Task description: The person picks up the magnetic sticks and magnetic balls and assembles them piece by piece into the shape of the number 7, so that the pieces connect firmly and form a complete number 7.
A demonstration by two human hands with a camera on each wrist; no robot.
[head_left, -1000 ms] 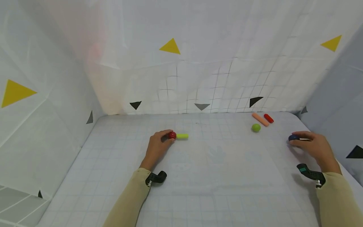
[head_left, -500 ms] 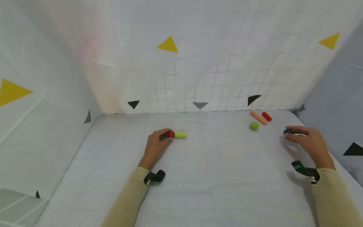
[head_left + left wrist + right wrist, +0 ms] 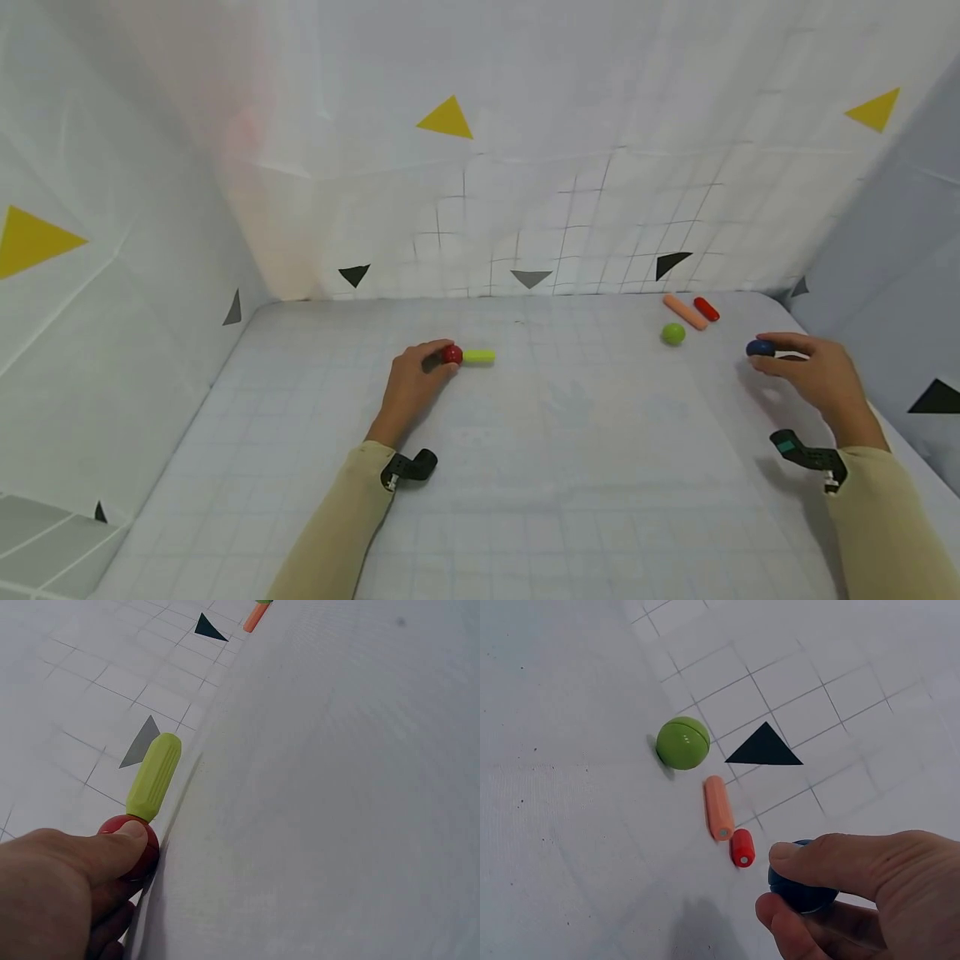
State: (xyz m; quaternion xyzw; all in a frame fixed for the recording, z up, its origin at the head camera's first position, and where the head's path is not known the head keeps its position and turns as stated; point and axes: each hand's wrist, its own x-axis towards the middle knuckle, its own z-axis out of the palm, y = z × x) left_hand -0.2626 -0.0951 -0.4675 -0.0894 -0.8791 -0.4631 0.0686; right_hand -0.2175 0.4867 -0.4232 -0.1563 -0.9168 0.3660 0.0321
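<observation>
My left hand [image 3: 408,387] pinches a red ball [image 3: 452,354] between thumb and fingers. From that ball a ribbed yellow-green rod [image 3: 155,776] sticks out end-on, touching it and pointing right in the head view. At the table's right side, my right hand [image 3: 821,379] holds a dark blue ball [image 3: 802,889], thumb on one side and fingers on the other. The fingers partly hide this ball. Left of it and farther back lies a green ball [image 3: 683,742]. A longer orange rod [image 3: 719,808] and a short red rod [image 3: 742,848] lie behind, side by side, with pale end discs.
A white gridded cloth covers the table [image 3: 540,467]. White sheets form a back wall [image 3: 360,167] and side walls, marked with yellow and black triangles. Each wrist carries a black camera mount [image 3: 408,468].
My right hand has moved slightly left and away from me with the blue ball, closer to the green ball. My left hand keeps its grip on the red ball, nearly still.
</observation>
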